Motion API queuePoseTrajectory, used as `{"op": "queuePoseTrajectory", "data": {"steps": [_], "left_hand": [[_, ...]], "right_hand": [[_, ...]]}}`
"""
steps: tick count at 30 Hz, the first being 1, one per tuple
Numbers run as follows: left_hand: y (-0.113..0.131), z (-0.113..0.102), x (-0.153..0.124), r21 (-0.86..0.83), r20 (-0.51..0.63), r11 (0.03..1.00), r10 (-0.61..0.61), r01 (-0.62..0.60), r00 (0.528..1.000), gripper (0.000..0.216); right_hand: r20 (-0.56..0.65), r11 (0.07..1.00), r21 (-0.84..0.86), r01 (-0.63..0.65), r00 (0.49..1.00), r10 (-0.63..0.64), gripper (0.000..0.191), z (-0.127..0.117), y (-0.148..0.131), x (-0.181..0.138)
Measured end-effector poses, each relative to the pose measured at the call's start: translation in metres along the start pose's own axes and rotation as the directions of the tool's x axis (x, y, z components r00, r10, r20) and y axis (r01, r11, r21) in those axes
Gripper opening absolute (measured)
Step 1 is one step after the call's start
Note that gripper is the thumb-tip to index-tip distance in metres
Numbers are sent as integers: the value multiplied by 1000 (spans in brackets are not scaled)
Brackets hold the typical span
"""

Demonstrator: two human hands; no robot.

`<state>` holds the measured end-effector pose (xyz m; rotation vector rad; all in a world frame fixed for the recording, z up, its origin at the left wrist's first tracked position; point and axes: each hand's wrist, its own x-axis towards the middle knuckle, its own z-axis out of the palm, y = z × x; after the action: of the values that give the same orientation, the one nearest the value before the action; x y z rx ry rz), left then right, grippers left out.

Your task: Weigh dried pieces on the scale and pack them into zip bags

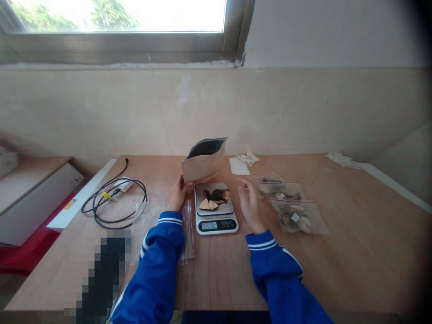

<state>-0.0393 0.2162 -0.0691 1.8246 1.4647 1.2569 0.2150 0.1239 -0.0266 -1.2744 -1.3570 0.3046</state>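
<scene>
A white kitchen scale with a lit display sits in the middle of the table. On its metal plate lie several dried pieces, dark brown and pale, that look like mushroom slices. Behind the scale a brown kraft paper pouch stands with its mouth open, showing a dark inside. My left hand pinches the pouch's lower left corner, close to the plate's left edge. My right hand is just right of the scale, fingers loosely bent and apart, holding nothing. Its palm is partly turned from view.
Zip bags with dried pieces lie right of my right hand. Flat clear zip bags lie under my left forearm. A coiled black cable is at the left. White paper and crumpled tissue lie near the wall.
</scene>
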Motion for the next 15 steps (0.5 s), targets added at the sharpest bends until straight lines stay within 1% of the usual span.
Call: {"op": "queuePoseTrajectory", "data": {"steps": [2, 4, 5, 7, 9, 11, 13, 15], "left_hand": [[-1, 0, 0, -21, 3, 1000, 4, -4, 1000, 35], [0, 0, 0, -29, 0, 1000, 11, -11, 1000, 35], [0, 0, 0, -27, -2, 1000, 15, -15, 1000, 35], [1, 0, -1, -15, -4, 1000, 24, -25, 1000, 34], [2, 0, 0, -9, 5, 999, 32, -32, 999, 34], [1, 1, 0, -13, 23, 1000, 27, -27, 999, 34], [-1, 2, 0, -19, 35, 1000, 18, -18, 999, 33], [-3, 3, -1, -29, 32, 999, 28, -27, 999, 31]], "right_hand": [[10, 984, -72, 162, 987, -162, 35, -4, -26, 16], [73, 939, -138, 314, 949, -307, 39, -7, -53, 35], [102, 909, -176, 378, 926, -365, 40, -7, -65, 45], [209, 847, -240, 475, 877, -432, 39, -3, -82, 64], [314, 789, -283, 545, 830, -460, 38, 2, -90, 80], [404, 740, -325, 588, 794, -453, 38, 6, -94, 90], [501, 693, -379, 613, 765, -404, 40, 6, -99, 97], [595, 633, -461, 622, 746, -299, 40, 2, -110, 100]]}}
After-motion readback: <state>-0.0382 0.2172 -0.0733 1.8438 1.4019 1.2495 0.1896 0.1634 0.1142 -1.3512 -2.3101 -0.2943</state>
